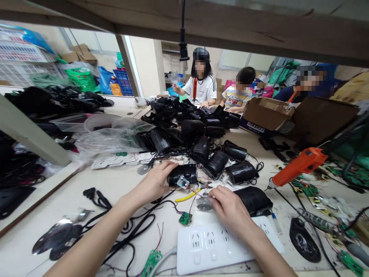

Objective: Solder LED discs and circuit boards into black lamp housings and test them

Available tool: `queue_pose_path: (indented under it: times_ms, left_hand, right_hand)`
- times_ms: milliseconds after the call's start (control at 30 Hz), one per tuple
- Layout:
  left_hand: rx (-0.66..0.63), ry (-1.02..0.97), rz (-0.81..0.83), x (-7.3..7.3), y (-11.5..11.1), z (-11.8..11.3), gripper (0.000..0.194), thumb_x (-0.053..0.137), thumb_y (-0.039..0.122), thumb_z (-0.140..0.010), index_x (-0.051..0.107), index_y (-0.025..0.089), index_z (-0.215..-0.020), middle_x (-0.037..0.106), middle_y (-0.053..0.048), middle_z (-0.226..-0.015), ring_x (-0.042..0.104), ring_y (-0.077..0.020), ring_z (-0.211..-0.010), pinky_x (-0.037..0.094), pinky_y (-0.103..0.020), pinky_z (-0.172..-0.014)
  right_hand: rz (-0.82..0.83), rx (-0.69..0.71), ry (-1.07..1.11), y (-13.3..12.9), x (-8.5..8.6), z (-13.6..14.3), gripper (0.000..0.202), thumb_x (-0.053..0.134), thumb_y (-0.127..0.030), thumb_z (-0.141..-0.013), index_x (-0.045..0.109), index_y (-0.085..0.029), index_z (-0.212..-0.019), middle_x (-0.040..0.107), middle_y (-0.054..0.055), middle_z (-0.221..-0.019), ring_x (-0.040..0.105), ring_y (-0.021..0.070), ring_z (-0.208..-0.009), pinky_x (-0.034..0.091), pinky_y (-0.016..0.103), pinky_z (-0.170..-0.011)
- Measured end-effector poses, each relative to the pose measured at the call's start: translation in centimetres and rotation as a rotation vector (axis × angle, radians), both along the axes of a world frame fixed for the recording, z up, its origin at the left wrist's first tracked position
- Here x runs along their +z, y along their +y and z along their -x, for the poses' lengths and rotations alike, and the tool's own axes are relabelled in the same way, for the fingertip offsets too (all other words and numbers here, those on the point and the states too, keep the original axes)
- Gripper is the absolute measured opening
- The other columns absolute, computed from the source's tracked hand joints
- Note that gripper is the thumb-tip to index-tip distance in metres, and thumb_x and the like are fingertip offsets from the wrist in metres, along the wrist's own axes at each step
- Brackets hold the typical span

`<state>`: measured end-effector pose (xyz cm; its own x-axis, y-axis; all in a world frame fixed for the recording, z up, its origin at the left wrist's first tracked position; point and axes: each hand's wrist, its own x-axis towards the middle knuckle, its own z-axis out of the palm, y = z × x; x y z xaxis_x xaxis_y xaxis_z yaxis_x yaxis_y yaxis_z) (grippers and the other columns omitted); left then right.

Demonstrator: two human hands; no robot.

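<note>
My left hand point(154, 181) is closed around the left end of a black plastic housing point(184, 172). A small circuit board point(182, 182) with wires hangs at the front of that housing. My right hand point(229, 204) has its fingers together at the edge of a round, shiny disc-like part point(204, 203), which thin red wires reach. Between the hands lie yellow-handled pliers point(188, 195). Below them a green circuit board point(185, 218) rests on the table, joined to wires. Another black housing point(253, 201) sits just beyond my right wrist.
A white power strip point(198, 250) lies under my right forearm. An orange electric screwdriver point(300, 167) hangs at the right. Black cables point(138, 227) run beneath my left arm. Many black housings point(198, 127) are heaped ahead, with a cardboard box point(265, 115) beside them. Several people sit opposite.
</note>
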<state>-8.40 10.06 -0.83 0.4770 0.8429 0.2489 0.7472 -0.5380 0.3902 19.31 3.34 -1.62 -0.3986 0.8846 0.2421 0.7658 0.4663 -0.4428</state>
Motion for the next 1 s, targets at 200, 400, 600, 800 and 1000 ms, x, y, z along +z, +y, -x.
queue_pose_path:
  times_ms: [200, 400, 600, 800, 1000]
  left_hand:
    - [0.009, 0.012, -0.007, -0.6, 0.5, -0.1, 0.07, 0.069, 0.02, -0.072, 0.046, 0.02, -0.137, 0.052, -0.013, -0.138, 0.052, -0.0314, -0.123, 0.043, -0.045, -0.104]
    - [0.127, 0.059, 0.048, -0.4, -0.5, 2.4, 0.062, 0.056, 0.01, -0.07, 0.053, 0.016, -0.131, 0.057, -0.014, -0.13, 0.053, -0.0304, -0.118, 0.044, -0.045, -0.101]
    - [0.115, -0.004, 0.294, 2.1, -2.8, 3.3, 0.022, 0.054, 0.028, -0.082, 0.07, 0.018, -0.094, 0.07, -0.007, -0.091, 0.065, -0.0217, -0.084, 0.051, -0.032, -0.077]
    - [0.031, 0.034, 0.379, 1.8, -3.9, 2.1, 0.018, 0.057, 0.027, -0.08, 0.071, 0.018, -0.087, 0.071, -0.005, -0.087, 0.065, -0.0189, -0.078, 0.049, -0.027, -0.07]
    - [-0.034, 0.113, 0.344, 0.2, -3.5, 0.6, 0.012, 0.059, 0.012, -0.073, 0.068, 0.019, -0.078, 0.068, -0.004, -0.088, 0.063, -0.0189, -0.082, 0.046, -0.026, -0.075]
  right_hand:
    - [-0.009, 0.027, -0.008, 0.8, 0.1, 0.3, 0.02, 0.053, -0.008, -0.089, 0.068, -0.021, -0.089, 0.067, 0.001, -0.082, 0.064, 0.0172, -0.075, 0.046, 0.025, -0.069]
    - [-0.233, 0.039, 0.117, 0.2, 2.3, 0.4, 0.023, 0.043, -0.011, -0.095, 0.064, -0.018, -0.096, 0.064, 0.006, -0.081, 0.06, 0.0187, -0.077, 0.046, 0.029, -0.069]
    - [-0.437, 0.12, 0.221, -1.6, 6.2, -0.3, 0.024, 0.047, -0.003, -0.094, 0.062, -0.018, -0.106, 0.06, 0.003, -0.078, 0.056, 0.0153, -0.072, 0.046, 0.027, -0.065]
    - [-0.287, 0.227, 0.013, -0.8, 4.0, -1.8, 0.029, 0.037, -0.004, -0.094, 0.063, -0.017, -0.097, 0.059, 0.004, -0.078, 0.056, 0.016, -0.071, 0.047, 0.027, -0.061]
    - [-0.156, 0.23, -0.059, -0.1, 1.2, -2.3, 0.03, 0.036, -0.004, -0.093, 0.063, -0.017, -0.097, 0.06, 0.006, -0.083, 0.06, 0.0184, -0.076, 0.051, 0.029, -0.067]
